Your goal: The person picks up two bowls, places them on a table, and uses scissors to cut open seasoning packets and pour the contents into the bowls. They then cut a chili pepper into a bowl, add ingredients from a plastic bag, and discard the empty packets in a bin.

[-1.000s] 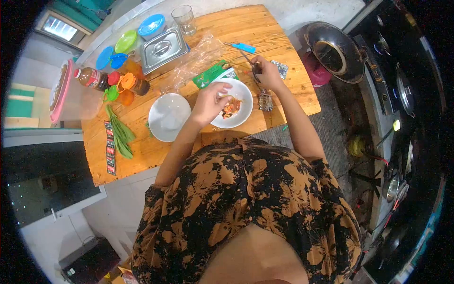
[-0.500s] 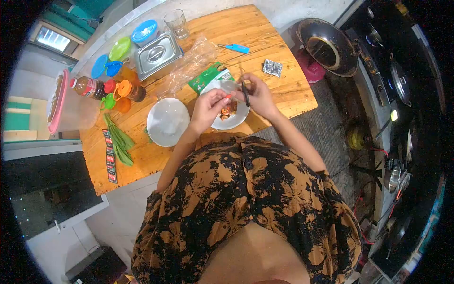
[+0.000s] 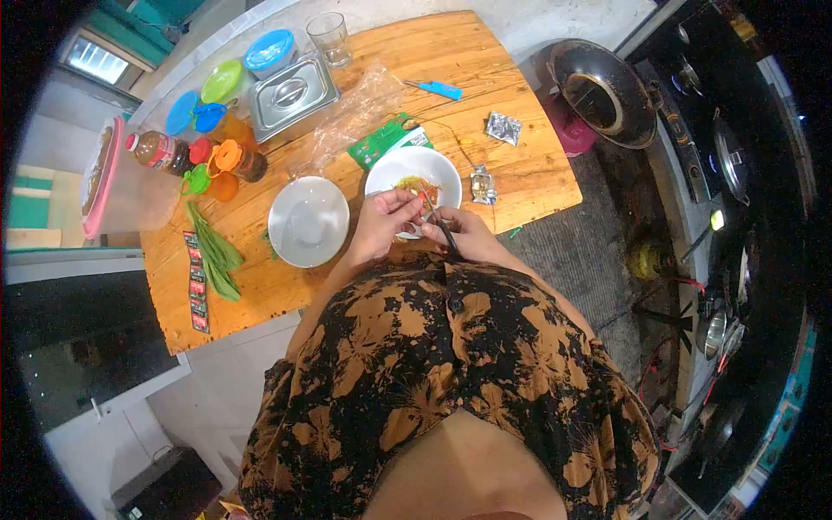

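Two hands meet at the near rim of the food plate (image 3: 414, 173), close to the person's body. Starting far left on the wooden table (image 3: 511, 95): a pink-rimmed tub (image 3: 117, 186), a sauce bottle (image 3: 160, 150), and a cluster of colourful lids (image 3: 212, 87) and small jars (image 3: 238, 159). Below them lie green leaves (image 3: 212, 251) and a strip of sachets (image 3: 196, 282). Next comes a steel lidded box (image 3: 290, 94) with a glass (image 3: 331, 36) behind it, then an empty white plate (image 3: 308, 221) just beside the food plate. Now the action: the left hand (image 3: 386, 224) has fingertips pinched on a small red piece, too small to name, at the plate's edge. Right against it, the right hand (image 3: 464, 238) is closed around dark scissors (image 3: 438, 224), blades pointing up toward that piece; whether the blades are open cannot be told. The food plate holds a little yellowish food. Behind it sits a green packet (image 3: 386, 140). Further right: a blue lighter (image 3: 444, 88), two foil sachets (image 3: 501, 127), and off the table a dark wok (image 3: 604, 91) near the stove (image 3: 719, 147).
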Action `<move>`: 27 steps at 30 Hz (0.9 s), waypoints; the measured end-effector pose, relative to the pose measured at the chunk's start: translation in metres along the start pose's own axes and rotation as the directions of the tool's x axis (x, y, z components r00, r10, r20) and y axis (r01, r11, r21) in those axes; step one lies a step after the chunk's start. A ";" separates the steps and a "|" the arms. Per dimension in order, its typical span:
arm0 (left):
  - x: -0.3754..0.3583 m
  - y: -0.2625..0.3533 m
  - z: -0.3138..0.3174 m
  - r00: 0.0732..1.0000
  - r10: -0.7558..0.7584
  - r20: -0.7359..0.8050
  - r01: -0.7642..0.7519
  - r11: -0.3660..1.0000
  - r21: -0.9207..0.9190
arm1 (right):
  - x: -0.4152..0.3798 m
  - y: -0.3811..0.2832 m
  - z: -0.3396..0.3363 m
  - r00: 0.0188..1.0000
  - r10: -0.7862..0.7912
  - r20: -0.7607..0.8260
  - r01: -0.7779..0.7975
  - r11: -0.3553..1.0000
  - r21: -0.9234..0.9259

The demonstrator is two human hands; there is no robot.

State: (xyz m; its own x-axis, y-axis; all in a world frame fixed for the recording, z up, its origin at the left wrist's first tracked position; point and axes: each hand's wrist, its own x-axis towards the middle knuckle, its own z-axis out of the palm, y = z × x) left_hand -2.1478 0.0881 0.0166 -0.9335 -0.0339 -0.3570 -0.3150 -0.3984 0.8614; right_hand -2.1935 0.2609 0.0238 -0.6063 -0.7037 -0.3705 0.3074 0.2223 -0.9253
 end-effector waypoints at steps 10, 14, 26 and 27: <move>-0.004 -0.004 -0.002 0.996 0.041 -0.076 -0.037 0.998 0.051 | -0.003 0.011 0.000 1.000 -0.008 -0.022 0.006 0.995 -0.102; -0.006 -0.003 -0.001 0.999 0.037 -0.031 -0.034 0.995 0.093 | -0.002 0.009 0.000 0.997 0.071 -0.008 -0.071 0.982 -0.173; -0.005 -0.007 -0.008 0.994 0.090 -0.061 -0.084 0.991 0.109 | -0.008 0.004 0.001 0.998 0.061 0.003 -0.060 0.991 -0.122; -0.005 -0.007 -0.008 0.994 0.090 -0.062 -0.083 0.991 0.108 | -0.009 0.002 0.003 0.998 0.062 0.004 -0.061 0.991 -0.123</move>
State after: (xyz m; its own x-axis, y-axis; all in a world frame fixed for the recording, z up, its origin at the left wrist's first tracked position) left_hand -2.1392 0.0837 0.0097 -0.9455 -0.1265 -0.2999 -0.2532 -0.2932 0.9219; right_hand -2.1856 0.2658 0.0253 -0.5830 -0.6912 -0.4271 0.2518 0.3461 -0.9038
